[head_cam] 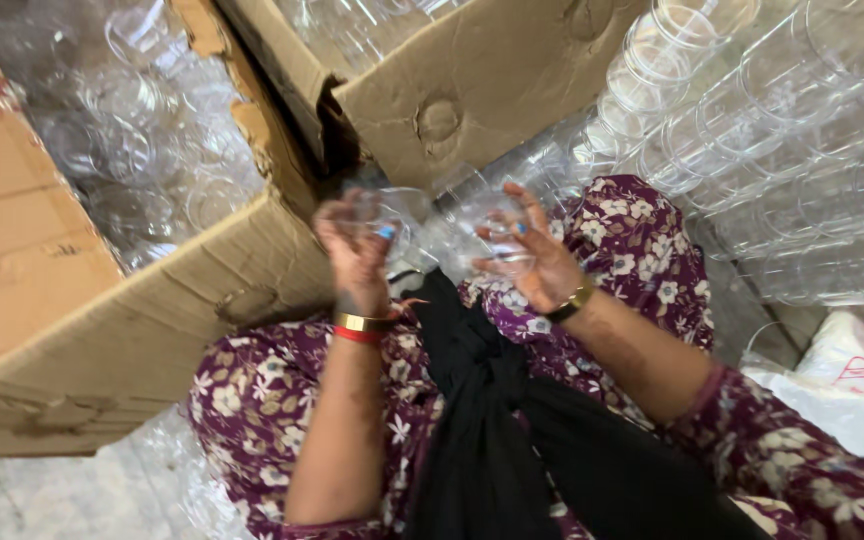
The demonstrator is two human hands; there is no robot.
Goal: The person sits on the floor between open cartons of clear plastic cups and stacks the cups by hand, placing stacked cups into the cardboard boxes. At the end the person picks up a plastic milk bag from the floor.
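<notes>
A large cardboard box (102,330) filled with clear plastic cups is seen at the left, a second box (472,80) lies at the far middle, and long nested rows of clear cups (772,130) are stacked at the right. A white plastic bag (852,390) is seen at the near right. In the near middle, a floral purple garment (642,250) and a black cloth (482,400) cover the lap.

Above the lap, between the two boxes, a clear cup (392,210) is gripped by the left hand (357,250), fingers curled round its wall. A second clear cup (497,225) is clasped by the right hand (532,255), fingers wrapped about it from the right. The two cups are held near each other; because of motion blur it cannot be told whether they touch.

The step appears to be the fitting of one cup into the other. It would be done best if the rims were lined up squarely before any push is given, and if light pressure were kept on the thin walls so that they are not dented. A tilted entry should be avoided, since nested cups may jam.
</notes>
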